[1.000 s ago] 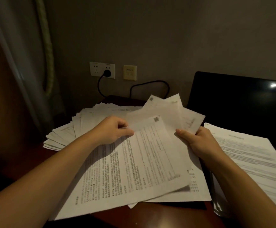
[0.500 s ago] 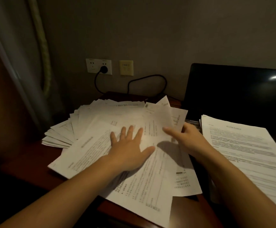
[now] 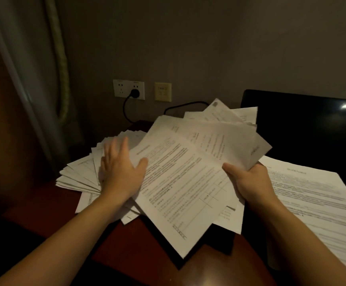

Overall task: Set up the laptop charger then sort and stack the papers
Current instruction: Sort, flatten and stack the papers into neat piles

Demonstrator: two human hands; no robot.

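Black charger plug (image 3: pixel 135 93) already socketed. Right hand (image 3: pixel 250 182) grips fanned white printed sheets (image 3: pixel 184 178); flat, open left hand (image 3: pixel 122 172) is spread over the unsorted heap (image 3: pixel 81 172).

A: What's the right hand (image 3: pixel 250 182) doing?
B: Gripping a fanned bundle of sheets (image 3: pixel 188 172), held tilted above the desk (image 3: pixel 147 254).
A: And the left hand (image 3: pixel 120 170)?
B: Fingers spread flat, blurred, over the scattered pile (image 3: pixel 79 172) at left, thumb against the bundle's edge.
A: Further right?
B: A neater stack (image 3: pixel 312 193), just near of the dark laptop (image 3: pixel 302 124).
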